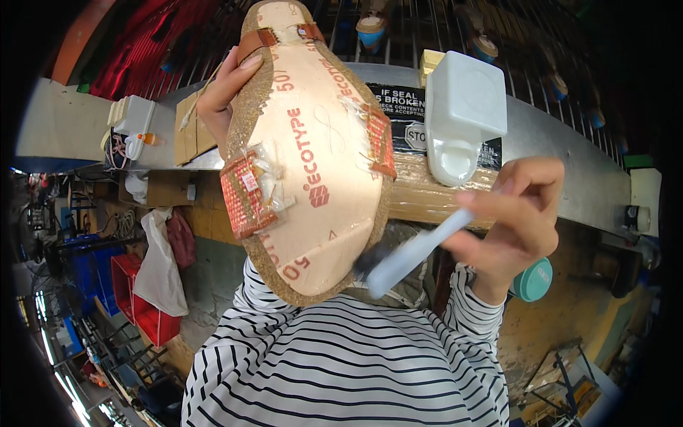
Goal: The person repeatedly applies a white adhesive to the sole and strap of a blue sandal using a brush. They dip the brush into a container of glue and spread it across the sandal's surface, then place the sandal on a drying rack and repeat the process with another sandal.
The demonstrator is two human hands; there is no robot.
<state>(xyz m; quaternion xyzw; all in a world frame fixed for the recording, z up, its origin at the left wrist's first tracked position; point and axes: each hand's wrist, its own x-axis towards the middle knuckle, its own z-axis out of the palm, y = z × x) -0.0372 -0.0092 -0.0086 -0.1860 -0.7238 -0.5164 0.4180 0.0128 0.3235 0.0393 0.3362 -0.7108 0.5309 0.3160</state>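
My left hand (222, 96) grips a sandal upper (320, 142) by its left edge, its pale underside facing me. This sole has a brown cork rim, and orange-red woven straps (247, 192) are folded onto both sides. A narrow brown strap (256, 44) crosses its far end. In my right hand (523, 220) is a brush with a pale blue-white handle (420, 252), blurred by motion. The dark bristles are at the lower right edge of the sole; whether they touch it I cannot tell. A white plastic container (466, 99) stands beyond my right hand.
A cardboard box (427, 188) with black printed tape lies under the container on the metal bench (548, 135). Behind is a rack (530, 67) carrying several shoe forms. A second white container (135, 117) stands left. A teal lid (532, 279) and red crates (153, 306) sit lower down.
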